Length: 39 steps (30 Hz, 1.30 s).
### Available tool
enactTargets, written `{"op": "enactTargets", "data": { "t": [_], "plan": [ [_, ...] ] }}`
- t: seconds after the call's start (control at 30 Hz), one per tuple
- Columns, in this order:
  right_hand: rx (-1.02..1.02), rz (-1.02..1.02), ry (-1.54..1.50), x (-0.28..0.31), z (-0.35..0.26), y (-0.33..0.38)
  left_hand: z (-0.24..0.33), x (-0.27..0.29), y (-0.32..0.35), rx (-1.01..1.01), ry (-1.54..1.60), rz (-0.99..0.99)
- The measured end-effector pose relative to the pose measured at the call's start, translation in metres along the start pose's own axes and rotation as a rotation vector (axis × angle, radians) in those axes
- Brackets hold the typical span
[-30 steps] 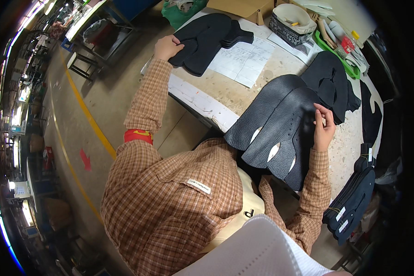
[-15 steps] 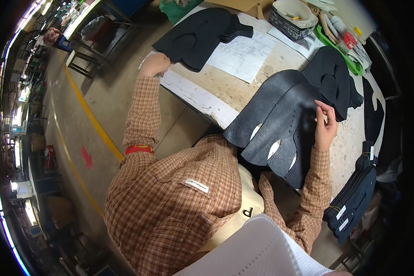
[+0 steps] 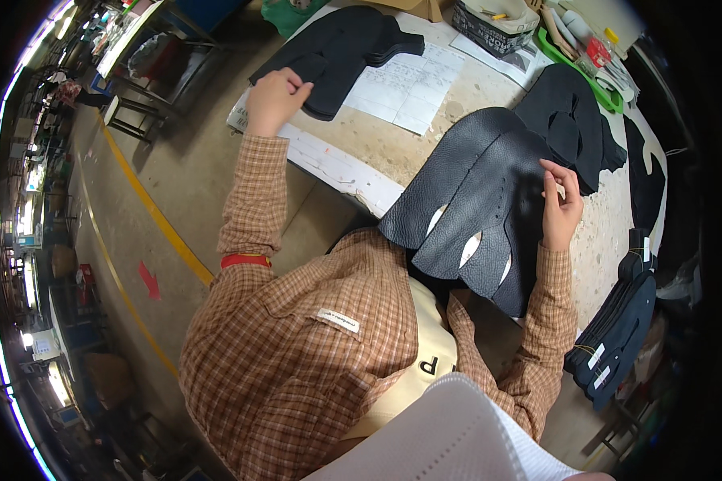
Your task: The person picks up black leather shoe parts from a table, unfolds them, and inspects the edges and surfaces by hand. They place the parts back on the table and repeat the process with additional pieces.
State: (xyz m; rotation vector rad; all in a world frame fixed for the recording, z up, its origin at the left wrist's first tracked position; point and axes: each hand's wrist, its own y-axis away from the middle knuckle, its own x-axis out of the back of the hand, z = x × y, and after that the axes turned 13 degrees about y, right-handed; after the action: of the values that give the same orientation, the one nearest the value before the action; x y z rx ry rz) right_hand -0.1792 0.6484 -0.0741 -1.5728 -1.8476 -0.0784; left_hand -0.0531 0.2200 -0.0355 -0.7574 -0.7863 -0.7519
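A: Since the earlier frames, left hand is pulling back from the middle of the flat black stack to its near left edge. Right hand is barely shifting on the big leather piece.

B: What is the left one doing now?

A: It is resting on the counter, fingers curled loosely, fingertips touching the edge of the black stack. Not gripping anything as far as the view shows.

B: And the right?

A: It is sitting on the right side of the grey-black leather piece, thumb and forefinger pinching together at the material. Whether there is a small tool in that pinch, cannot tell.

B: Where is the leather lying?

A: It is spreading across the near counter edge, lower part hanging over toward the person's lap. Three slit-shaped cutouts are showing pale along its lower half. More dark cut pieces are lying just behind it, partly under its far edge.

B: Anything else around?

A: White paper sheets are lying between the black stack and the leather. A long white strip is running along the counter's front edge. A grey basket and a green tray are sitting at the far side. A bundle of dark tagged pieces is hanging off the right end.
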Motion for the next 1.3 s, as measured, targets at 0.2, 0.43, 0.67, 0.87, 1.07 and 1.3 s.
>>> {"op": "enactTargets", "data": {
  "t": [0.2, 0.43, 0.67, 0.87, 1.07, 1.3],
  "plan": [
    [0.016, 0.015, 0.053, 0.0, -0.003, 0.001, 0.015, -0.042, 0.022, -0.259, -0.004, -0.009],
    [0.024, 0.031, 0.047, 0.001, -0.007, 0.0, 0.009, -0.036, 0.026, -0.236, -0.059, 0.034],
    [-0.057, 0.091, 0.003, 0.019, 0.011, -0.009, 0.073, -0.042, 0.01, -0.395, 0.241, -0.112],
    [-0.033, 0.247, 0.015, 0.033, 0.042, -0.011, 0.145, -0.099, -0.012, -0.626, 0.367, -0.301],
    [-0.352, 0.273, -0.057, 0.045, 0.066, 0.014, 0.181, -0.167, -0.041, -0.462, 0.364, -0.588],
    [-0.203, -0.058, 0.221, 0.039, 0.063, 0.043, 0.177, -0.204, -0.03, -0.241, 0.876, -1.016]
  ]
}}
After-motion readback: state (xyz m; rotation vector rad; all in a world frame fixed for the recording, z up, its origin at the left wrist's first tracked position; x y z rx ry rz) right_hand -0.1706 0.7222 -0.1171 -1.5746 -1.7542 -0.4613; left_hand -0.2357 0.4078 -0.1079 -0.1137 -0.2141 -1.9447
